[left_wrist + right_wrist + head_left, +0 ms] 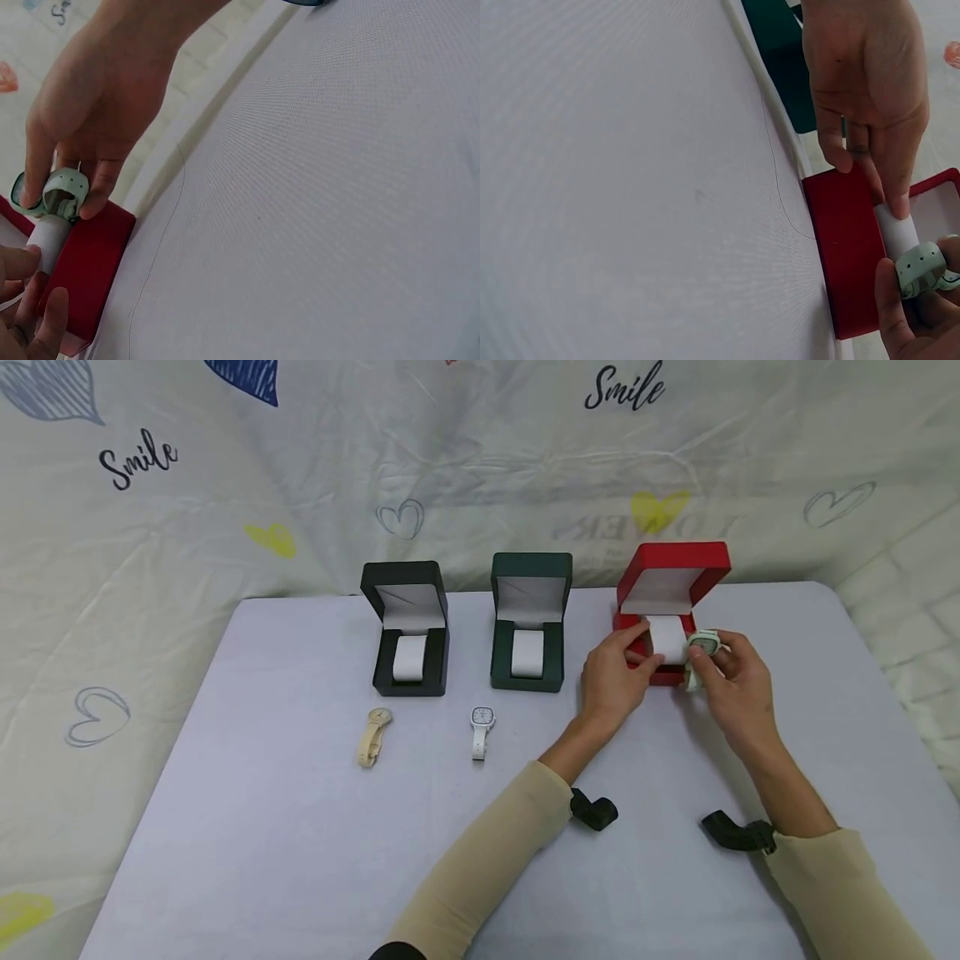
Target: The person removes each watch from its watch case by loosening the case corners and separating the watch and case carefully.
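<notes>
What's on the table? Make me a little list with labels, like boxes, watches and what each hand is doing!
boxes: black box, green box, red box, all open, in a row
cushions: a white one in each box
loose watches: beige watch before the black box, white watch before the green box
left hand: fingers on the red box's white cushion
right hand: holds a pale green watch beside that cushion

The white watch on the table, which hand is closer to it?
Left. The left hand is at the red box, diagonally right of the white watch; the right hand, holding a pale green watch, is farther right.
</notes>
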Demonstrator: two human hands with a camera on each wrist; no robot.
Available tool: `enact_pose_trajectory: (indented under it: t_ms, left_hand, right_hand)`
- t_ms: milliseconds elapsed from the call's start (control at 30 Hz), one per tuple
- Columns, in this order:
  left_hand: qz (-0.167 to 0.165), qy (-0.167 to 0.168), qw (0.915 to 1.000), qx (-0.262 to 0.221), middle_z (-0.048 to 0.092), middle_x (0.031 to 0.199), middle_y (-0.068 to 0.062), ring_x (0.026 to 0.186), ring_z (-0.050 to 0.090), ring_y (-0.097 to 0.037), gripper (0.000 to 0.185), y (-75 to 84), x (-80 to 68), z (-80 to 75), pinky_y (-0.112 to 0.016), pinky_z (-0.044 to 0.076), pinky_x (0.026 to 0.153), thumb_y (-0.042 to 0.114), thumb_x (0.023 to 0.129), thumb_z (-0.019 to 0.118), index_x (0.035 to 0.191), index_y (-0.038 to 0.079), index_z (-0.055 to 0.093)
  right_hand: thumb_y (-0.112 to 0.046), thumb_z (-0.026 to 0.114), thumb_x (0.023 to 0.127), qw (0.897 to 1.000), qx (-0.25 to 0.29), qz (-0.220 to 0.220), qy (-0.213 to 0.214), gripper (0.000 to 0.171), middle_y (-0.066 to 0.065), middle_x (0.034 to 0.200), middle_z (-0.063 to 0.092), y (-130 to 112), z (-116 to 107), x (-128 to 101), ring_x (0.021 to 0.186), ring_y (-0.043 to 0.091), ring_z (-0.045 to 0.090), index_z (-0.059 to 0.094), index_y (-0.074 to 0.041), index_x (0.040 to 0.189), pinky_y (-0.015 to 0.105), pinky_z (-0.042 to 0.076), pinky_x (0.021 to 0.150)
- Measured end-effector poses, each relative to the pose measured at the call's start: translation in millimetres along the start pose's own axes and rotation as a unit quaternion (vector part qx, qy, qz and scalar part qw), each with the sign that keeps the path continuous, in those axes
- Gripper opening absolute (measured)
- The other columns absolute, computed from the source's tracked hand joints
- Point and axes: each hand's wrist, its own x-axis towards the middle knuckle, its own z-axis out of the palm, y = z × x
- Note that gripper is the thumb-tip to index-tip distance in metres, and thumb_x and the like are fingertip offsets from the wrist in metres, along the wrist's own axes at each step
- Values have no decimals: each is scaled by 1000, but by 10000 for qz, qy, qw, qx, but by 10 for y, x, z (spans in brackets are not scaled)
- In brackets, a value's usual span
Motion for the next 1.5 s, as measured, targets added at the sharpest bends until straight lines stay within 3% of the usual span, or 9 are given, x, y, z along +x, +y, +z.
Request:
enact_pose_trajectory:
  t_ms: [467, 667, 1133, 1367, 1500]
  left_hand:
    - [-271, 8, 9995, 138, 73, 109, 3, 79, 62, 4, 51, 26, 33, 4, -6, 46, 61, 24, 93, 80, 142, 25, 66]
    - [-314, 18, 9992, 258, 72, 103, 5, 76, 61, 5, 50, 42, 39, -8, -7, 44, 60, 25, 93, 81, 141, 27, 67]
    - [-58, -26, 9989, 455, 72, 121, 5, 82, 65, 4, 50, 39, 61, -29, -5, 44, 66, 24, 94, 79, 142, 25, 66]
    - [5, -122, 9977, 667, 70, 129, 7, 88, 66, 4, 49, 30, 40, -19, -5, 44, 72, 26, 96, 77, 143, 26, 65]
    - [11, -127, 9980, 621, 70, 131, 7, 90, 68, 4, 49, 11, 38, -12, -5, 43, 72, 27, 96, 77, 143, 26, 65]
  right_hand:
    - [-23, 62, 105, 9997, 95, 146, -177, 22, -29, 99, 69, 11, -50, 46, 80, -8, 63, 55, -29, 125, 8, 50, 65]
    - [-25, 62, 105, 9993, 82, 296, -216, 16, -30, 96, 68, -17, -90, 83, 82, -9, 60, 56, -31, 119, 6, 48, 68]
    - [-25, 64, 105, 9988, 380, 291, -55, 11, -32, 95, 72, -77, -107, 63, 77, -8, 62, 59, -26, 114, 6, 50, 68]
    - [-33, 62, 105, 9989, -154, 443, -62, 12, -37, 92, 68, -34, -115, 28, 80, -10, 59, 56, -32, 116, 12, 46, 63]
    - [-30, 62, 105, 9991, -75, 415, -45, 14, -32, 95, 70, -26, -120, 9, 79, -7, 60, 57, -28, 118, 11, 47, 62]
